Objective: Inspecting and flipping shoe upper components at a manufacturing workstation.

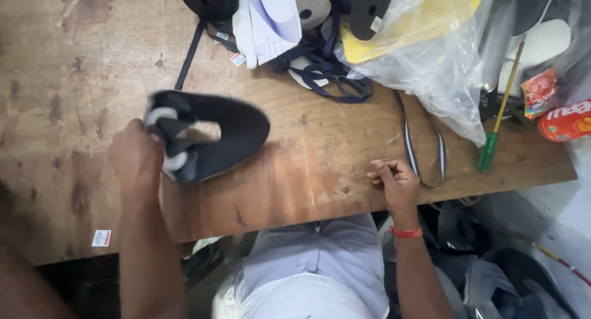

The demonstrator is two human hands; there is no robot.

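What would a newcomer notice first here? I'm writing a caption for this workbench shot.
First, the dark shoe upper at centre left, gripped at its heel end by the left hand on the worn wooden table. Next, the right hand resting at the near table edge beside a loop of striped strap. Behind, a crumpled clear plastic bag and a green-handled screwdriver crowd the right.
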